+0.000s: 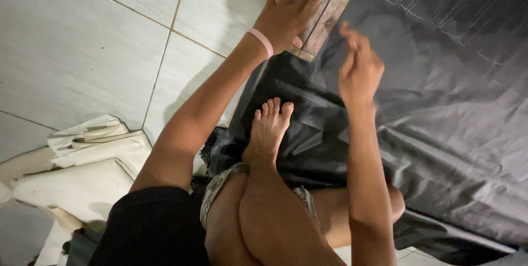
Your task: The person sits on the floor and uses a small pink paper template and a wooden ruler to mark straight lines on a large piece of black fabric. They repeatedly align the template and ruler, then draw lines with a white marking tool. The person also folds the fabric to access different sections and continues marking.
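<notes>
A large black fabric sheet point(440, 106) lies spread over the tiled floor, with pale lines marked near its top right. My left hand point(289, 16), with a pink band on the wrist, presses flat on a wooden block point(330, 7) that rests on the fabric's upper left edge. My right hand point(358, 68) hovers just right of the block above the fabric, fingers pinched together; anything between them is too small to make out. My bare foot point(268, 128) rests on the fabric's near edge.
Light grey floor tiles point(82, 35) fill the left side. A pile of folded cream fabric pieces point(93, 161) lies at the lower left beside my knee. The black sheet's edge runs off the frame at right and bottom.
</notes>
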